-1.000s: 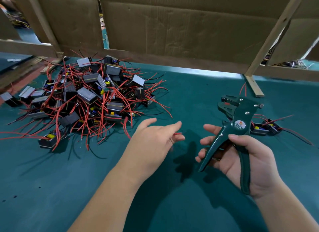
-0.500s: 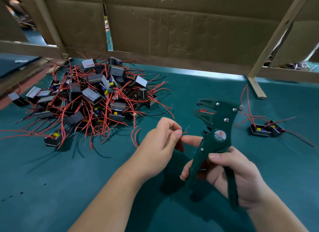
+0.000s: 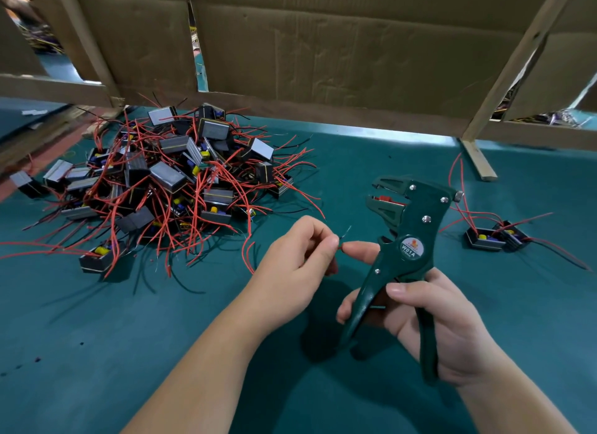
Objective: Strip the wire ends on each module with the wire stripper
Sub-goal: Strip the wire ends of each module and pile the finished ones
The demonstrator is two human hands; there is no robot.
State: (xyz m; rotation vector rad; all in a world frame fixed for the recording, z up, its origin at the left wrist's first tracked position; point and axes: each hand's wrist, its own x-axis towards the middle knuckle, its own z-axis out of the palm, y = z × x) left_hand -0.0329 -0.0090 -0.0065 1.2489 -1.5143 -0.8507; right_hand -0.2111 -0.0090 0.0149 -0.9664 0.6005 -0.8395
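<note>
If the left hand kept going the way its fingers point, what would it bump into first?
Most likely the stretched-out forefinger of the right hand, right beside the red wire end that the left hand pinches. Past it stands the green wire stripper. Depth is hard to judge here.

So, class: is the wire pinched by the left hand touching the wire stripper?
Apart. Head view shows green mat between the wire tip and the wire stripper.

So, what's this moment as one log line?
left hand: pinches wire end | right hand: grips stripper, jaws open | module pile: far left
</note>
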